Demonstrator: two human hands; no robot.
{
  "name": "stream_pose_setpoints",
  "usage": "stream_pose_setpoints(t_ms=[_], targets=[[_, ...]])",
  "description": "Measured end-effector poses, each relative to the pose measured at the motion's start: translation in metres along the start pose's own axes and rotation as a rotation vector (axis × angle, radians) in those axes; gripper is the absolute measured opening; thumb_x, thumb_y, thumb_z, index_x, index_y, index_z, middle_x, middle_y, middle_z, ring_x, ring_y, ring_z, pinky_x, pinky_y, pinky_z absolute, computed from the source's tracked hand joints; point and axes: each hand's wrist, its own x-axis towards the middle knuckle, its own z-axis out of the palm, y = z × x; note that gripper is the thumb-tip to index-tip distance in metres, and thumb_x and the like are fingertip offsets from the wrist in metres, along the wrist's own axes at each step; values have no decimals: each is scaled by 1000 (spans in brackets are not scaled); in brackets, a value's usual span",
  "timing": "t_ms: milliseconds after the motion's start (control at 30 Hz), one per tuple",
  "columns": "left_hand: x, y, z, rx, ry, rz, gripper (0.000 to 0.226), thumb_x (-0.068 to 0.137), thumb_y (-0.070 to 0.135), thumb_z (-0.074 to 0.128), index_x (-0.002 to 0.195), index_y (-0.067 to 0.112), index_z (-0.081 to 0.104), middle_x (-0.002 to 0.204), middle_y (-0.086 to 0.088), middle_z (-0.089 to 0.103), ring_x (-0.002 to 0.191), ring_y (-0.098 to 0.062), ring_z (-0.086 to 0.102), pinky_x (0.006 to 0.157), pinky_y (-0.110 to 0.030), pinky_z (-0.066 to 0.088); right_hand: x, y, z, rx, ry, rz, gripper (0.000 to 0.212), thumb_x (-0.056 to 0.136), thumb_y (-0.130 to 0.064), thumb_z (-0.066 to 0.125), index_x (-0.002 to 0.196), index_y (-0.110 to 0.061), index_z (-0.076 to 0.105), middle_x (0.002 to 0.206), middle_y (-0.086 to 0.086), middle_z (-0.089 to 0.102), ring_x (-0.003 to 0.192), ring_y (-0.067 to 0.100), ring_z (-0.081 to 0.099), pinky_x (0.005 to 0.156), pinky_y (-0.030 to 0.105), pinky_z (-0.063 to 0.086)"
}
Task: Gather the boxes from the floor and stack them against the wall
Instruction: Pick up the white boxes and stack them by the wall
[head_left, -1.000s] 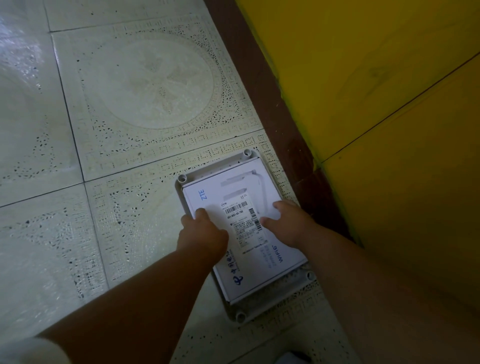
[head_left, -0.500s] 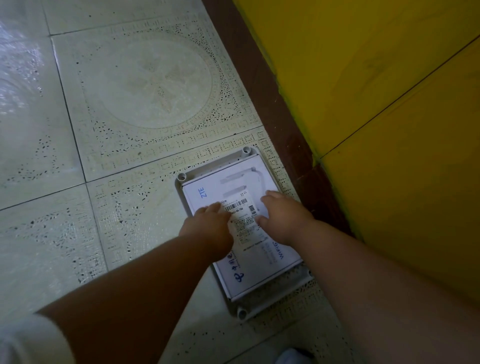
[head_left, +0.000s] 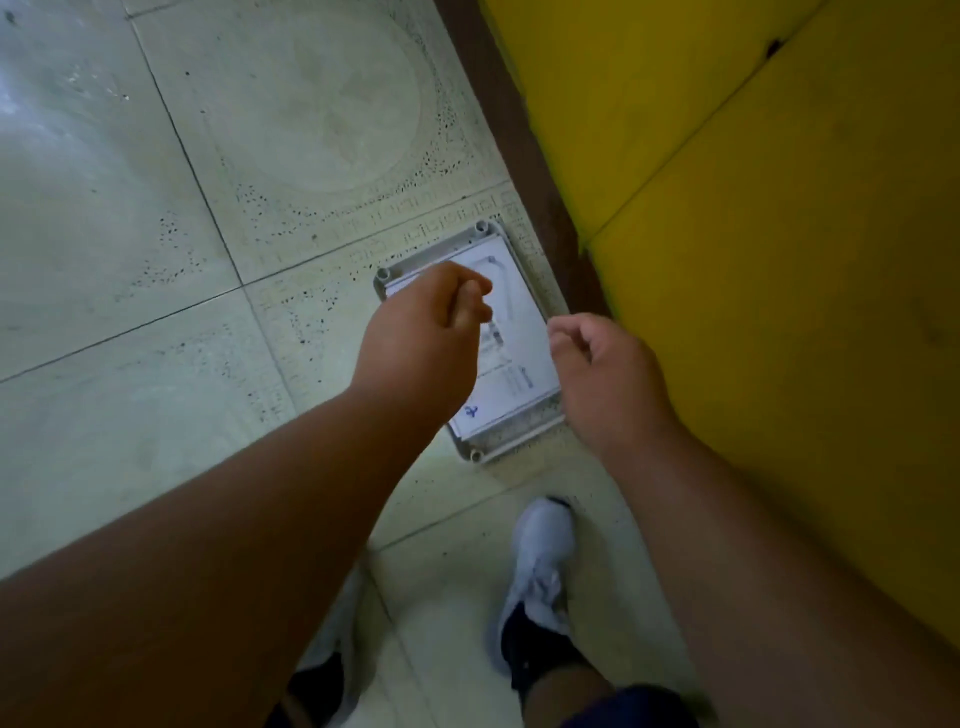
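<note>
White box (head_left: 511, 364), flat, is seen lying on top of a grey plastic enclosure (head_left: 511, 434) with round screw bosses at its corners; the pair is stacked on the tiled floor (head_left: 156, 260). The stack sits close to the dark brown skirting (head_left: 511, 130) at the foot of the yellow wall (head_left: 753, 234), with a narrow strip of tile left between its right edge and the skirting. Blue print and a barcode label are visible on the box top, but the text is blurred and cannot be read.

The left hand (head_left: 421, 338) is held above the near-left part of the box, fingers curled loosely inward, nothing gripped; whether it touches the box surface cannot be told. The right hand (head_left: 605, 374) is held over the right edge of the stack, fingers half curled, also holding nothing; contact with the box cannot be told either. Both forearms are bare and enter from the bottom of the frame.

A white shoe (head_left: 537, 566) is planted on the tile just below the stack, near its lower end but apart from it. A second shoe (head_left: 337, 660) is partly hidden behind the left forearm. Floor tiles carry a circular medallion pattern (head_left: 343, 109) with speckled borders.
</note>
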Motion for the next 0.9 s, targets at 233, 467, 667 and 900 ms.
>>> stream_pose_setpoints(t_ms=[233,467,667,900], targets=[[-98,97,-77,193,-201,258,27,99,28,48,124,29,57,110,15,59,94,-1,55,72,-10,38,-119,-84,-74,180,105,74,28,101,-31,48,125,-22,61,118,-5,67,100,3,59,64,7,43],[-186,158,-132,290,-395,478,26,98,24,48,122,29,58,107,18,56,91,5,53,73,-7,36,-247,-114,-118,391,397,238,27,101,-30,50,124,-21,61,116,-8,65,100,2,59,59,1,42],[-263,147,-109,348,-587,542,26,97,25,50,121,29,60,109,16,62,96,4,55,77,-5,36,-363,-59,-124,476,572,472,23,98,-30,54,120,-26,62,114,-11,64,103,3,58,91,23,46],[-368,120,-31,402,-724,648,23,97,22,51,115,33,60,108,17,62,93,4,56,74,-7,38,-477,30,-114,585,768,637,12,94,-23,59,105,-28,61,92,-21,59,85,-8,54,81,14,42]])
